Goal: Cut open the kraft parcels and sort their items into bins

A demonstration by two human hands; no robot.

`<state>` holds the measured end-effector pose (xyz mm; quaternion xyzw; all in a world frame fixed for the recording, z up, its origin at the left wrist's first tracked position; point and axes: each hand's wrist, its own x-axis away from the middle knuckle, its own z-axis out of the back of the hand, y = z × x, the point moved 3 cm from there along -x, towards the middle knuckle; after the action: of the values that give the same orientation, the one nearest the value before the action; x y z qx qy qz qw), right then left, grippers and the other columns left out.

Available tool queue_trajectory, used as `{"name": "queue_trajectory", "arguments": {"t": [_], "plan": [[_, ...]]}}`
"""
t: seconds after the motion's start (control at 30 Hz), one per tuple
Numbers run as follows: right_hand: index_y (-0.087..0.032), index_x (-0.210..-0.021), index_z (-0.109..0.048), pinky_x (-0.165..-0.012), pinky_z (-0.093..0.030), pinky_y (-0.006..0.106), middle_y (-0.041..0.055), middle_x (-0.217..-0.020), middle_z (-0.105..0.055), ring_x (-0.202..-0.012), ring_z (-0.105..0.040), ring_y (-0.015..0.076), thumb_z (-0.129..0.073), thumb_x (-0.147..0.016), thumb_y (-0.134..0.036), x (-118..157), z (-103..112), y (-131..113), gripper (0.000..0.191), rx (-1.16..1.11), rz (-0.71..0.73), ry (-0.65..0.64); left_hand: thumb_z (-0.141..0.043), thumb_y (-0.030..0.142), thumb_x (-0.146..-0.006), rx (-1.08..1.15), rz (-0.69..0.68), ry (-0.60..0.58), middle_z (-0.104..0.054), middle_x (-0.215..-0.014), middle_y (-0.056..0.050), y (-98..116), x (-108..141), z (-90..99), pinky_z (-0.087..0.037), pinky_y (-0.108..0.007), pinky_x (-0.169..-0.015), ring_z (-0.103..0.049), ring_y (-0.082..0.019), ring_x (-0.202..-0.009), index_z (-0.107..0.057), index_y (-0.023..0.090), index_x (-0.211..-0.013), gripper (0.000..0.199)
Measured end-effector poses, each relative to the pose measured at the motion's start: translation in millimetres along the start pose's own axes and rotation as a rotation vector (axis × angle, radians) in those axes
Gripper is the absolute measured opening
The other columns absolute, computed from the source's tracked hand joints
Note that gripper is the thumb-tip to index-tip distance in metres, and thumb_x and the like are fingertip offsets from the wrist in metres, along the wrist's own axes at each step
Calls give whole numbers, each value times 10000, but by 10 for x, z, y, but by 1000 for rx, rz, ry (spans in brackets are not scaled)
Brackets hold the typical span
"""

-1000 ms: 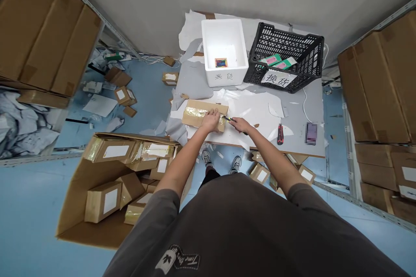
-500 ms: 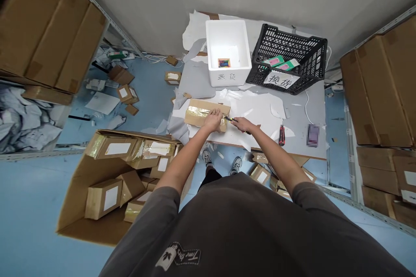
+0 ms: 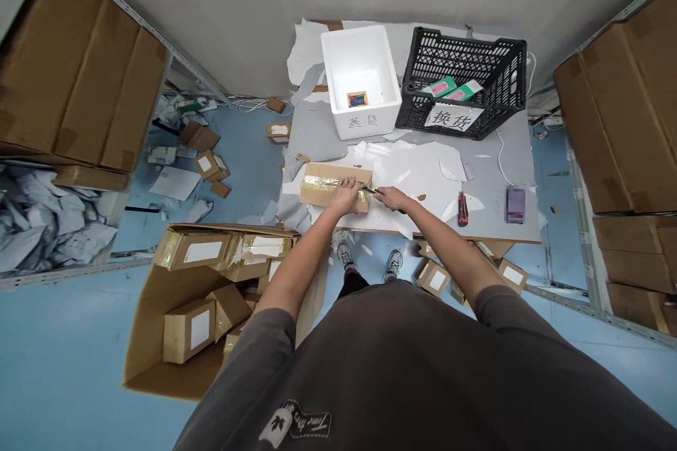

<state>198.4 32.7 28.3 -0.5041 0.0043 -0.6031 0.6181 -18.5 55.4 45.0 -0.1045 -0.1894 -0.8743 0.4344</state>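
In mid-frame, the left hand (image 3: 343, 197) lies flat on a taped cardboard box (image 3: 317, 187) on the desk (image 3: 486, 169). The right hand (image 3: 390, 198) is wrapped around a box cutter (image 3: 374, 190), its tip at the box. Behind, at upper middle, stands a white foam box (image 3: 364, 121).

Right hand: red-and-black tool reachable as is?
Probably yes: the red-and-black tool lies uncovered on the table, right of the right hand. That hand holds a knife-like tool, though, so it would likely need freeing first.
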Motion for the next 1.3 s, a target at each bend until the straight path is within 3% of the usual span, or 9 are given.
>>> {"name": "queue_trajectory", "arguments": {"t": [0.33, 0.5, 0.63, 0.7, 0.8, 0.93, 1.07, 1.17, 1.3], "plan": [[-205, -1041, -636, -585, -426, 251, -21, -700, -662, -449, -562, 135, -493, -1167, -483, 137, -58, -40, 337, 60, 0, -56, -1042, 396, -561, -26, -11, -3, -404, -1735, -326, -21, -20, -57, -256, -595, -1361, -393, -490, -1620, -511, 96, -1537, 1151], [-202, -1029, -626, -594, -425, 243, -30, -655, -633, -464, -569, 139, -463, -1183, -424, 146, -122, -41, 315, 47, 19, -28, -1018, 394, -622, -20, -41, 37, -393, -1742, -319, -13, 62, -80, -216, -599, -1378, -354, -478, -1642, -547, 107, -1495, 1033], [-202, -1049, -642, -618, -446, 243, -19, -662, -659, -488, -592, 148, -443, -1190, -443, 158, -165, -27, 343, 27, 9, -51, -1040, 396, -576, -12, -30, 10, -412, -1730, -315, 0, 42, -61, -200, -602, -1380, -362, -490, -1631, -557, 107, -1469, 1056], [-199, -1075, -665, -641, -452, 257, 25, -753, -726, -566, -647, 175, -442, -1187, -464, 175, -139, -24, 364, 111, 2, -25, -1051, 386, -552, -7, -10, -17, -402, -1733, -325, -2, -5, -40, -196, -585, -1383, -349, -490, -1638, -541, 89, -1480, 1100], [-194, -1137, -707, -745, -473, 287, 129, -1018, -806, -867, -745, 256, -495, -1167, -462, 171, -58, -71, 342, 322, 28, 88, -1061, 383, -534, 9, 5, -60, -378, -1739, -344, -19, -64, -17, -197, -530, -1388, -321, -478, -1657, -503, 57, -1514, 1173], [-189, -1187, -729, -832, -482, 323, 182, -1156, -805, -1082, -734, 324, -575, -1134, -477, 82, 7, -153, 331, 449, 82, 122, -1063, 369, -541, 42, 7, -56, -368, -1735, -366, -51, -85, -29, -211, -501, -1382, -308, -486, -1662, -442, 19, -1575, 1255], [-187, -1063, -707, -719, -476, 306, 131, -930, -787, -803, -729, 266, -650, -1095, -527, 14, 33, -95, 346, 285, 64, 40, -1061, 366, -548, 72, 10, -41, -362, -1732, -377, -68, -80, -103, -212, -500, -1385, -293, -488, -1670, -332, -9, -1655, 1378], [-206, -936, -621, -589, -446, 272, 23, -657, -662, -520, -592, 170, -632, -1107, -544, 30, -12, 7, 379, 35, 47, -79, -1062, 367, -543, 81, 12, -34, -335, -1745, -379, -85, -93, -155, -188, -509, -1397, -249, -492, -1687, -298, -19, -1678, 1422], [-235, -863, -504, -480, -429, 235, -40, -545, -552, -429, -497, 128, -600, -1120, -583, 74, -155, 91, 442, -317, 13, -128, -1061, 382, -534, 97, 7, -59, -291, -1776, -355, -123, -139, -189, -184, -537, -1397, -180, -492, -1707, -291, 16, -1696, 1441]]}}
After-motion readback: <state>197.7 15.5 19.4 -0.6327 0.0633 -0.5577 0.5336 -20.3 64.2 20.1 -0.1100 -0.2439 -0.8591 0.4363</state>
